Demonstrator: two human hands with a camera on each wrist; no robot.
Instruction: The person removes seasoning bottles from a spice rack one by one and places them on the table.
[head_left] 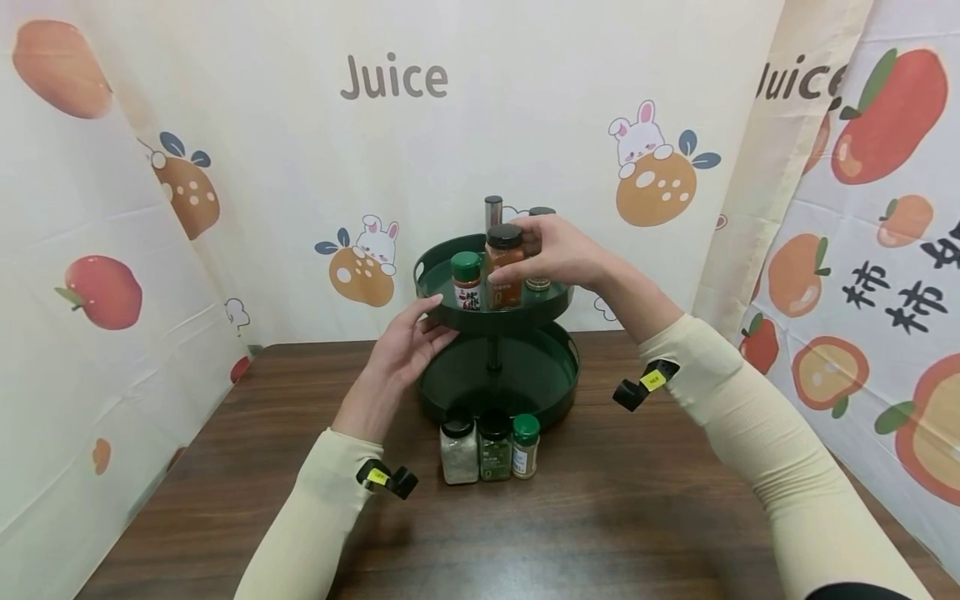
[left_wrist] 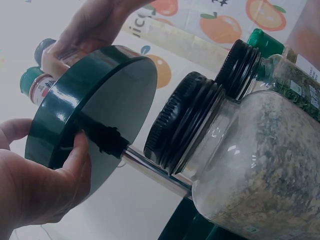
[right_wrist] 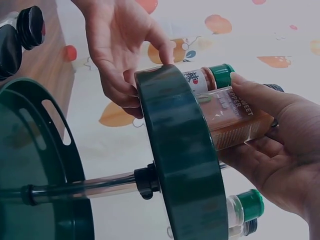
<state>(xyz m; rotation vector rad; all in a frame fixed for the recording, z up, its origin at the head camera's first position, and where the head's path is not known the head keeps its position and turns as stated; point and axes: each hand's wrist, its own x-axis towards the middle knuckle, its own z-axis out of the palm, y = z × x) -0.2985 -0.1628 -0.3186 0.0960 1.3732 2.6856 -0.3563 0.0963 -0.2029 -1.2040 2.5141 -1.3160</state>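
A two-tier round green rack [head_left: 517, 321] stands on the table. My right hand [head_left: 558, 250] grips a square spice jar [head_left: 505, 265] with a black lid and orange-red powder, labelled sweet pepper in the right wrist view, at the upper tier. Beside it on that tier is a small green-capped spice bottle [head_left: 467, 282]. With thumb at the rim and fingers beneath, my left hand [head_left: 405, 342] holds the upper tier's left side. Behind my right hand, another dark-lidded jar [head_left: 538, 283] is partly hidden.
In front of the rack's lower tier [head_left: 491, 383] stand a pale-filled black-lidded jar [head_left: 459, 454], a green-herb jar [head_left: 495, 450] and a green-capped bottle [head_left: 525, 450]. A metal pole [head_left: 492, 212] rises through the rack. Printed curtains [head_left: 525, 100] hang behind the wooden table [head_left: 585, 517].
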